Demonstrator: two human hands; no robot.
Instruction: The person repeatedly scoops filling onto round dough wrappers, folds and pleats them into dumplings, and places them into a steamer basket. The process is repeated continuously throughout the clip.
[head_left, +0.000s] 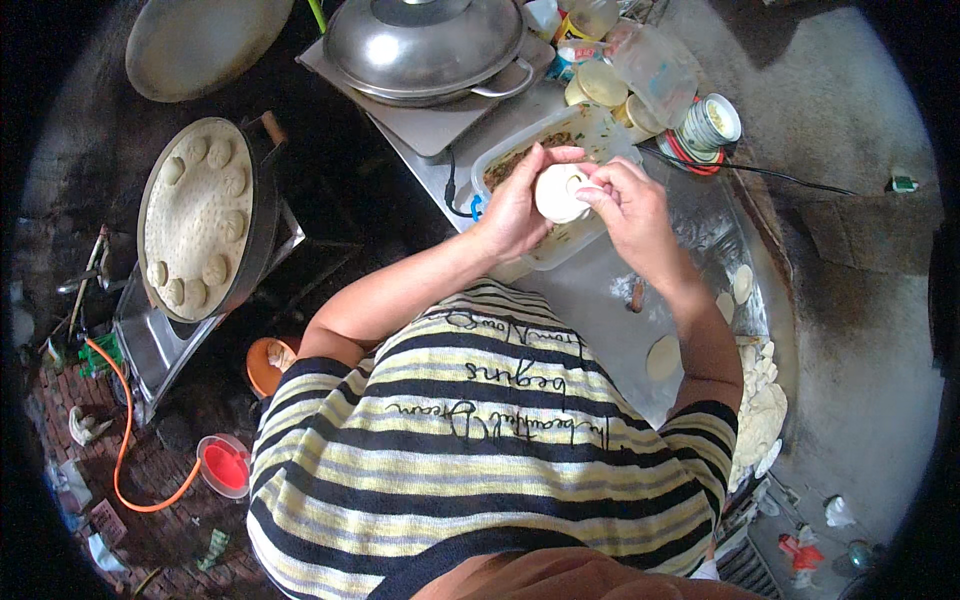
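A round of white dough (559, 196), its edge partly gathered like a bun, rests in my left hand (517, 202). My right hand (628, 196) pinches the rim of the dough between thumb and fingers. Both hands are above a clear plastic tub (559, 251) of chopped brown filling (559, 140) flecked with green. What lies inside the dough is mostly hidden. To the right, flat dough wrappers (663, 357) and a small wooden-handled tool (637, 295) lie on the metal tabletop (600, 322).
Several pleated buns (215, 270) sit around a perforated steamer tray (191, 217) at left. A lidded wok (424, 49) stands on a cooktop (442, 131). Jars (600, 82) and stacked bowls (701, 127) crowd the back. Dough pieces (761, 412) lie at right; an orange hose (127, 427) crosses the floor.
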